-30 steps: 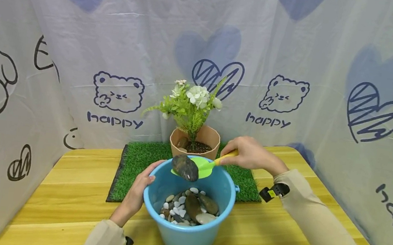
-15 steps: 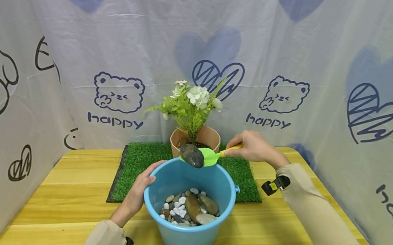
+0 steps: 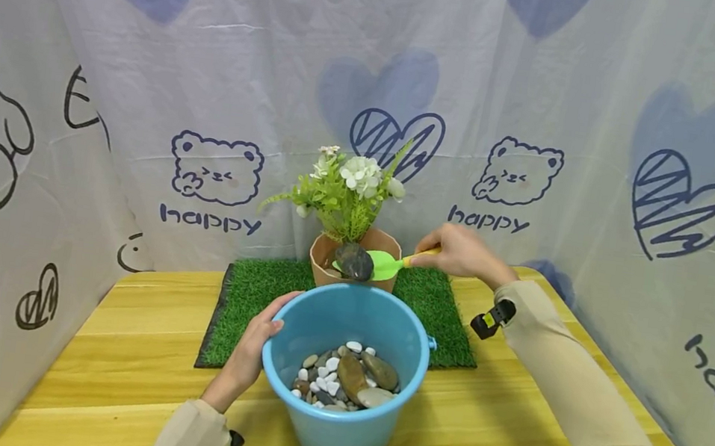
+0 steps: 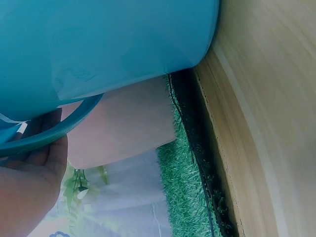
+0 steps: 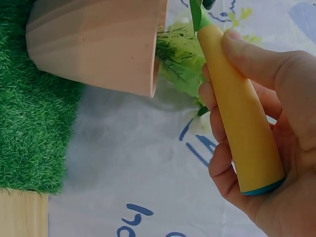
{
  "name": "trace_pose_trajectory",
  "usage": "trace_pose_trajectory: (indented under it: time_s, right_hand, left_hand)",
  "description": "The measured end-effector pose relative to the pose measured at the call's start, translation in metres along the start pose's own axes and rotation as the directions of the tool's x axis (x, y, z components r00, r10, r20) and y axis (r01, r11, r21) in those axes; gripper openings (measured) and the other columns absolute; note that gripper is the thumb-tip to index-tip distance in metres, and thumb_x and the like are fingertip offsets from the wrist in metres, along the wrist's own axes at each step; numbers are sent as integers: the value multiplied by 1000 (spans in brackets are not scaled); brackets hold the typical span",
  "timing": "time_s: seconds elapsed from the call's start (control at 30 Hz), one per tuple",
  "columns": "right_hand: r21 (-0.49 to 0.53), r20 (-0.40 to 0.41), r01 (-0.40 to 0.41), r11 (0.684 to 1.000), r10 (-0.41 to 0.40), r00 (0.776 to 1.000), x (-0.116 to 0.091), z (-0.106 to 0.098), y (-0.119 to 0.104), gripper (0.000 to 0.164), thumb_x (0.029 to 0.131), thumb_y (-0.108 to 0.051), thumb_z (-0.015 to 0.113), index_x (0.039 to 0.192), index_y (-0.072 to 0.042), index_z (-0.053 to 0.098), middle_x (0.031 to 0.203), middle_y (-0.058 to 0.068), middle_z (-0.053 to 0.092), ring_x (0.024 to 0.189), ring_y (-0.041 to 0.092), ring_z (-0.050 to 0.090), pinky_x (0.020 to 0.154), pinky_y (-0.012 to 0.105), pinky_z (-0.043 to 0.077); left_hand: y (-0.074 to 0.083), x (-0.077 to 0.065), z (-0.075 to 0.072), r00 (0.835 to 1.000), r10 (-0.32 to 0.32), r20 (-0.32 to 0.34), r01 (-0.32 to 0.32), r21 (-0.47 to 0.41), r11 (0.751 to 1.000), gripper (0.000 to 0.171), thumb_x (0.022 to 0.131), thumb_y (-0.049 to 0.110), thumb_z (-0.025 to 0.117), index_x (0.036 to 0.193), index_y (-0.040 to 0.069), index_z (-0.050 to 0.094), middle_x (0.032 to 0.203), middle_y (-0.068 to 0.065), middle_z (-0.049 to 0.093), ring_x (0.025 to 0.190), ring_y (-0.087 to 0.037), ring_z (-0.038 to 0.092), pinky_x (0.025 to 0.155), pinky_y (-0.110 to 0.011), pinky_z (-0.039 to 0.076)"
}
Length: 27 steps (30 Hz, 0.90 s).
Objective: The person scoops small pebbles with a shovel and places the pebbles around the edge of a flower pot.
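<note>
starting at the left, i see the bare left hand [image 3: 252, 345] gripping the rim of the light-blue round plastic bucket [image 3: 343, 438], thumb lapped over the edge; it is a narrow hold that looks steady, and i would leave it alone so the bucket cannot slide on the yellow wooden table [image 3: 111, 341]. down in the bucket lie small white pebbles [image 3: 332, 388] and larger smooth brown stones [image 3: 350, 378]. just beyond it, on the green artificial-grass mat [image 3: 244, 313], stands the peach-coloured faceted pot [image 5: 96, 47], with the bushy green plant with white flowers [image 3: 345, 214] rising out of it.

in my head view the dark smooth oval stone [image 3: 355, 261] overlaps the pot's mouth at the foot of the stems, carried on the left end of the light-green trowel blade [image 3: 384, 266]. from the right wrist view i judge the blade to be above rim height, but i cannot tell how much of the stone is past the rim.

at the right, the right hand [image 3: 458, 251] wraps the thick yellow tapered handle [image 5: 240, 112], thumb laid along it, a firm hold on the trowel. the stone sits well out on the blade, so as i read it the weight wants to tip forward: i would bring it fully inside the rim with the blade level, lower it, then roll the wrist slowly so it slides off beside the stems; a jerk here could drop it on the rim or back into the bucket
</note>
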State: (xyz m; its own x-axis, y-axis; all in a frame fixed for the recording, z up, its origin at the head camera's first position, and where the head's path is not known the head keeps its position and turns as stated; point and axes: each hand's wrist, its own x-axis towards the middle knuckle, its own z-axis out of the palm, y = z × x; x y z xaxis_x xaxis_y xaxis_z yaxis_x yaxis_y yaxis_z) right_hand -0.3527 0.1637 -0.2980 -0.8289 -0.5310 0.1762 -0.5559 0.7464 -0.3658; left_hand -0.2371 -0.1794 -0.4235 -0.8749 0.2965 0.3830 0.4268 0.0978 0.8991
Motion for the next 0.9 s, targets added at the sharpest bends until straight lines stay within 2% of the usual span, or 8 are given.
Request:
trace_pose_trajectory:
  time_s: [0.2, 0.5, 0.7, 0.9]
  right_hand:
    - [29, 16, -21, 999, 20, 1000, 11, 4, 8, 25, 88, -39, 71, 95, -18, 80, 90, 1, 76, 63, 12, 59, 60, 28, 49]
    - [57, 43, -50, 997, 48, 998, 25, 13, 22, 25, 87, -38, 71, 96, -16, 81, 92, 1, 77, 65, 13, 61, 61, 28, 50]
    - [68, 57, -44, 997, 41, 998, 36, 15, 24, 20, 88, -34, 72, 96, -17, 80, 93, 2, 76, 68, 13, 62, 64, 29, 50]
    - [92, 109, -37, 995, 26, 994, 47, 19, 25, 18, 89, -32, 70, 95, -19, 81, 92, 1, 77, 62, 12, 56, 59, 26, 46]
  left_hand:
    - [1, 1, 0, 1000, -2, 7, 2, -2, 1000, 56, 97, 26, 31, 149, 8, 39, 145, -20, 47, 122, -43, 53, 90, -47, 53]
    - [2, 0, 1, 1000, -1, 14, 1, 1, 1000, 56, 97, 25, 30, 149, 7, 38, 145, -23, 46, 124, -47, 51, 92, -56, 49]
    - [2, 0, 0, 1000, -5, 5, 5, 2, 1000, 55, 97, 25, 30, 149, 8, 39, 145, -22, 46, 123, -47, 51, 92, -50, 51]
    - [1, 0, 1, 1000, -8, 6, 8, -5, 1000, 56, 96, 25, 31, 149, 9, 39, 145, -22, 46, 123, -47, 51, 91, -48, 51]
